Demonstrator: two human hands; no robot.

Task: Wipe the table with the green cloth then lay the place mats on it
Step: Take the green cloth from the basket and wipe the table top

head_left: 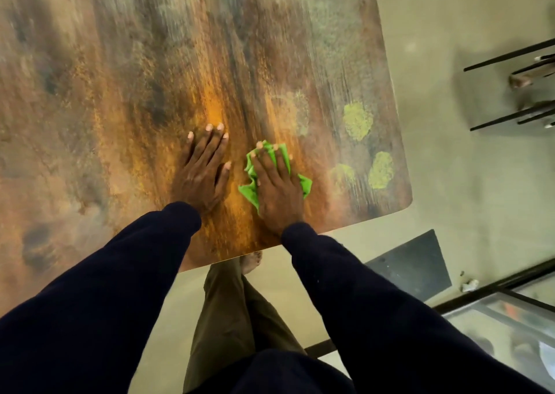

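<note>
The table (pixel 120 93) has a mottled brown, orange and grey-green top and fills the upper left of the view. My right hand (pixel 276 186) presses flat on the crumpled green cloth (pixel 250 190) near the table's front right corner, fingers straight and spread. Green edges of the cloth show on both sides of the hand and past the fingertips. My left hand (pixel 204 165) rests flat on the bare tabletop just left of the cloth, fingers straight. No place mats are in view.
The table's front edge runs just below my wrists and its right edge slants down to a rounded corner (pixel 405 201). Pale floor lies beyond. Black chair legs (pixel 510 117) stand at the right, a dark floor tile (pixel 414 264) and a glass panel (pixel 504 312) at lower right.
</note>
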